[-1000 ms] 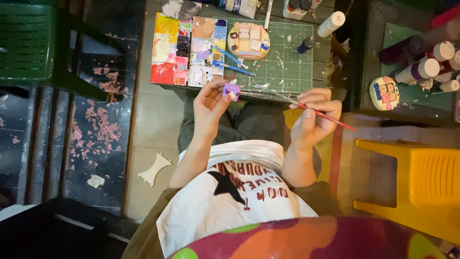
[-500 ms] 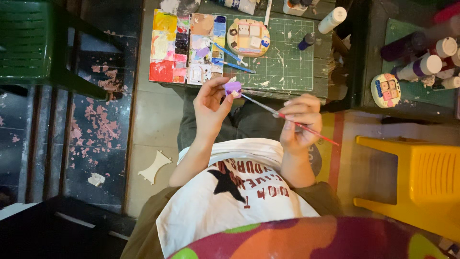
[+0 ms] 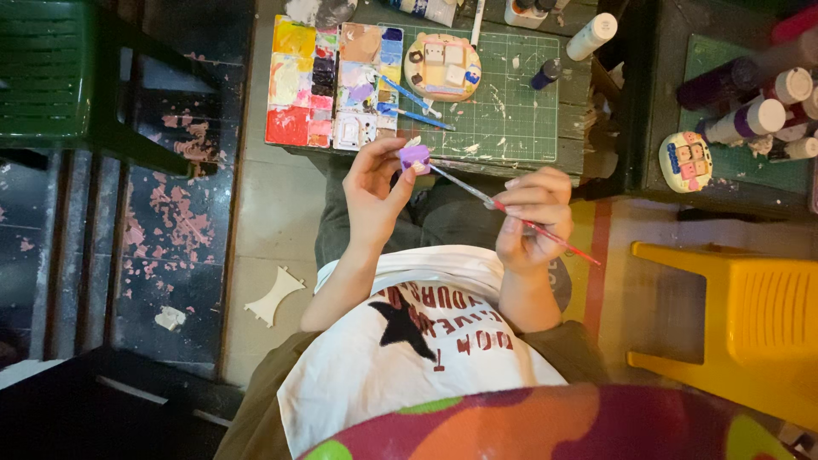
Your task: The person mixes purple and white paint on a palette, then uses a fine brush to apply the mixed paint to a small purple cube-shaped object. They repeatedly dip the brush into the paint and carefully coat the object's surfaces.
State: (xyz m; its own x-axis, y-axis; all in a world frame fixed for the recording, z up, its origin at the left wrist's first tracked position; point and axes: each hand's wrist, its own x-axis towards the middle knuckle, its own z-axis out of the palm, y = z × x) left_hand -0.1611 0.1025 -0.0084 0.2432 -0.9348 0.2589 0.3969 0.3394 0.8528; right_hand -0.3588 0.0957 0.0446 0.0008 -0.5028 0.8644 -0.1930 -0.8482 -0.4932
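My left hand (image 3: pixel 375 187) is raised in front of the low table and pinches a small purple-painted piece (image 3: pixel 415 157) between its fingertips. My right hand (image 3: pixel 528 217) grips a thin red-handled paintbrush (image 3: pixel 511 213). The brush slants up to the left and its tip touches the purple piece. Both hands hover over my lap, just short of the green cutting mat (image 3: pixel 511 111).
A paint-smeared palette (image 3: pixel 315 85) lies on the table with two blue brushes (image 3: pixel 409 102) and a round painted plaque (image 3: pixel 441 66) beside it. Paint bottles (image 3: pixel 750 115) and another round painted piece (image 3: pixel 684 160) sit at right. Yellow stool (image 3: pixel 750 315), green chair (image 3: pixel 51 77), and a wooden cut-out (image 3: pixel 273 296) on the floor.
My right hand has brought the brush leftward until its tip reaches the purple piece. My left hand has stayed almost still with the piece.
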